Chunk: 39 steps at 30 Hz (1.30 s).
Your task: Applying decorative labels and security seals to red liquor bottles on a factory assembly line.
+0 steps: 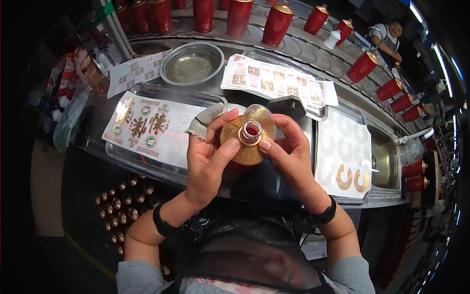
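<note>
1. Two bare hands on one red bottle point(248, 138), at the clock's centre (all bearings from there), neck up toward the camera, gold patterned collar round the neck.
2. Left hand point(208, 159): thumb on the gold collar, fingers curled round the bottle's 9 o'clock side. Grey cloth piece point(208, 116) by its fingers; can't tell if worn or gripped.
3. Right hand point(293, 152): thumb on the collar near the neck, fingers round the 3 o'clock side. Both grasping.
4. Metal bench all round. 9 o'clock: label sheet point(147, 128), gold characters and green round marks, on a metal tray point(169, 92).
5. 11 o'clock: shallow metal bowl point(192, 64), overlapping another printed sheet point(137, 72).
6. 1 o'clock: overlapping printed sheets point(274, 81) on a second tray.
7. 3 o'clock: white backing sheet point(338, 142), two gold C-shaped labels point(344, 177) toward 4. Metal sink point(387, 166) just beyond.
8. 11 through 3: curved conveyor point(313, 46) carrying red gold-topped bottles point(278, 24).
9. 2 o'clock, beyond conveyor: a co-worker point(384, 39); strip lights point(442, 68) past them.
10. 10 o'clock: clear bottle point(90, 71), pinkish. 9: crumpled plastic bag point(71, 120).
11. 8 o'clock, below bench level: cluster of gold tops point(127, 198).
</note>
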Tool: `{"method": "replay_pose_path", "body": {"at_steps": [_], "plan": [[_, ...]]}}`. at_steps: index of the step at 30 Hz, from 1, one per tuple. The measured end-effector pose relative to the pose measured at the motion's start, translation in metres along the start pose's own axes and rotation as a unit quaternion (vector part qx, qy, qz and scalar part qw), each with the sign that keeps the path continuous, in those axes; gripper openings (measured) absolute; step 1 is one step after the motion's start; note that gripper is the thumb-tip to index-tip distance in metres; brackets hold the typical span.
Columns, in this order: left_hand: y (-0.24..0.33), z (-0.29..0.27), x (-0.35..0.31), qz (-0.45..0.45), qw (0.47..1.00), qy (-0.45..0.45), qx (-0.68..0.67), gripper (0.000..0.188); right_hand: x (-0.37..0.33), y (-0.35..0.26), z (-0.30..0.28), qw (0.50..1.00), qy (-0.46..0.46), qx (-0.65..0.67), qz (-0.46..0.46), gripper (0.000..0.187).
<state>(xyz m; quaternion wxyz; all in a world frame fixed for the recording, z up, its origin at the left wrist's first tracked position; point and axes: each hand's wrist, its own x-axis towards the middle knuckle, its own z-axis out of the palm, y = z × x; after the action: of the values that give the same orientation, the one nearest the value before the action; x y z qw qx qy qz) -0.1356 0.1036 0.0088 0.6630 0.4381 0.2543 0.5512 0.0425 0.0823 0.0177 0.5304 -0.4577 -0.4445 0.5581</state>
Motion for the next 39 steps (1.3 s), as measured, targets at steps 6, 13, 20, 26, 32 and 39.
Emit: {"method": "replay_pose_path", "body": {"at_steps": [6, 13, 20, 26, 32, 39], "plan": [[-0.003, -0.001, 0.001, 0.0, 1.0, 0.003, 0.02, 0.054, -0.001, 0.002, -0.001, 1.0, 0.004, -0.019, -0.023, 0.034], [0.001, -0.003, 0.0, -0.007, 1.0, -0.014, 0.005, 0.054, 0.0, -0.002, -0.002, 1.0, -0.004, -0.024, -0.014, 0.036], [0.001, -0.005, 0.0, -0.022, 0.998, -0.044, -0.03, 0.059, 0.005, 0.021, -0.01, 0.996, -0.02, -0.06, -0.069, 0.047], [-0.002, -0.006, -0.001, -0.006, 0.998, -0.055, -0.027, 0.061, 0.005, 0.016, -0.011, 0.997, -0.027, -0.053, -0.048, 0.046], [-0.003, -0.006, -0.001, -0.003, 0.998, -0.058, -0.023, 0.062, 0.004, 0.019, -0.009, 0.998, -0.022, -0.035, -0.049, 0.045], [-0.007, -0.009, -0.001, -0.023, 0.998, -0.037, -0.034, 0.065, 0.0, 0.007, -0.01, 0.999, -0.024, -0.03, 0.01, 0.044]]}}
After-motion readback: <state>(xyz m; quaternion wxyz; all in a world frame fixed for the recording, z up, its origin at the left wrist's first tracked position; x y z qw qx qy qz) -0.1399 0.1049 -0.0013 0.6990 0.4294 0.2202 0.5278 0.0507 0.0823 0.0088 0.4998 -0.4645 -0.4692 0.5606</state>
